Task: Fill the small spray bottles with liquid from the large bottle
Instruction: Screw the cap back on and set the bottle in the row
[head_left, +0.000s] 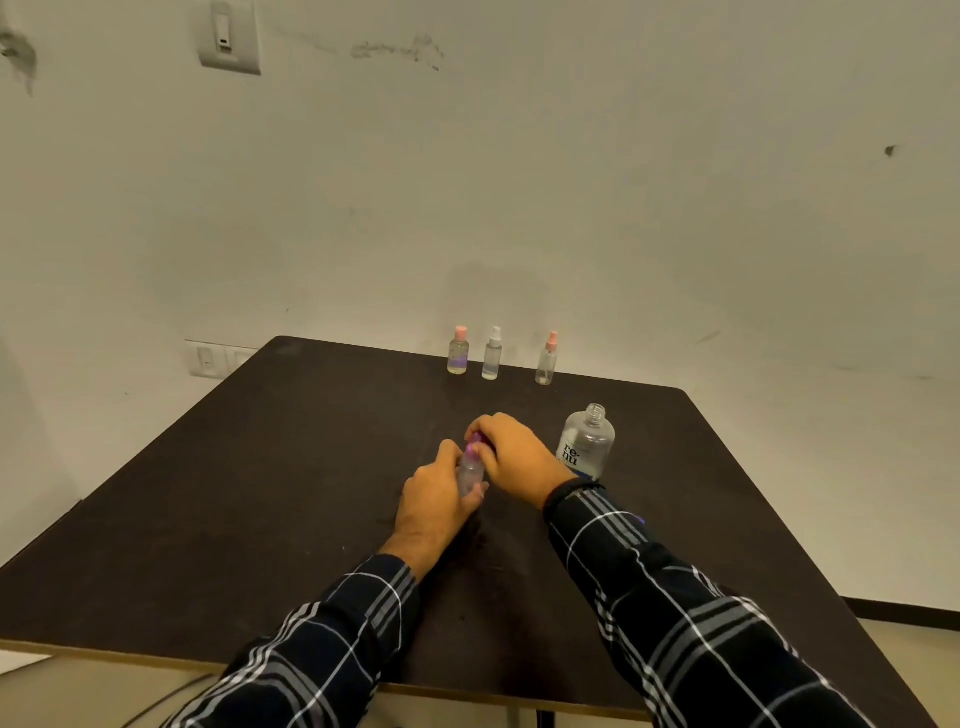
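At the middle of the dark surface (260, 493): small spray bottle (471, 474) with a purple cap (476, 446)
Left hand (434, 501): fingers wrapped round that bottle's clear body
Right hand (511, 449): fingers curled over the purple cap
Large bottle (587, 441): uncapped, upright, just beside the right hand
Far edge: row of capped small bottles (492, 358)

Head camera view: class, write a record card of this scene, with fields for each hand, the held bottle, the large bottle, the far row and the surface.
left hand: grips the body of the small spray bottle
right hand: fingers curled over the purple top
small spray bottle: clear, held just above the table
large bottle: upright, uncapped, just right of the hands
far row: three small bottles upright near the far edge: left pink-capped bottle, white-capped bottle, right pink-capped bottle
surface: dark table
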